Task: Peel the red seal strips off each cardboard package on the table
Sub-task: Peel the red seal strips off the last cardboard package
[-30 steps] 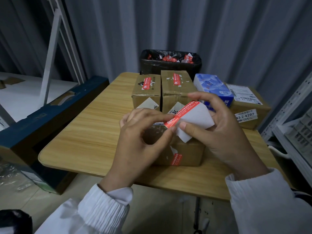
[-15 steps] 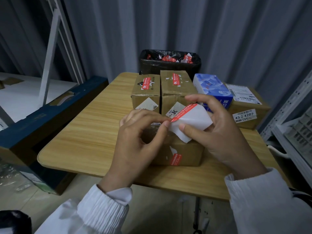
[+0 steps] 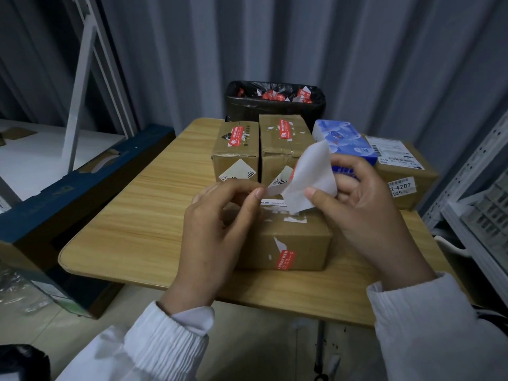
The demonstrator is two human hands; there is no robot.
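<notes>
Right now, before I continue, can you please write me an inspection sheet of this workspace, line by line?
Surface: wooden table, carrying four cardboard boxes.
Job's things: near box has a red strip on its front face; back left box and back middle box each carry one on top; right box shows only white labels; peeled strip shows its white underside.
Clutter: blue tissue pack.
Grippers: left hand and right hand both pinch the peeled strip above the near box.
Cables: nothing seen.
Surroundings: black bin holding red scraps behind the table; blue carton left; white shelving right.
</notes>
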